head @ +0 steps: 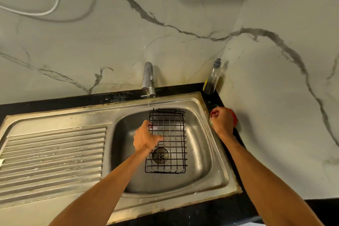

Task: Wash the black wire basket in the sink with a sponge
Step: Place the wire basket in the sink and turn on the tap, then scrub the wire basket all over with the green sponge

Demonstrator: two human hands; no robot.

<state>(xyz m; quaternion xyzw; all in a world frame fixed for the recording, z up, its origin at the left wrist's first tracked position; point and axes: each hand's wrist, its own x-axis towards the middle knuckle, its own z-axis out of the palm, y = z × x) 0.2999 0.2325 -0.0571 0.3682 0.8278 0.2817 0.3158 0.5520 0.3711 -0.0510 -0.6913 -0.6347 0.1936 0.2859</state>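
Steel sink | black wire basket: rectangular open grid, tilted | left hand gripping

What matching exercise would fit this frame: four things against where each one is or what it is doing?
Things:
1. basket
2. faucet
3. bottle
4. right hand

Places or states:
A. stands in the back right corner of the counter
B. lies in the sink bowl over the drain, held by the left hand
C. closed over something red and green at the sink's right edge
D. runs a thin stream of water

Pairs: 1-B, 2-D, 3-A, 4-C
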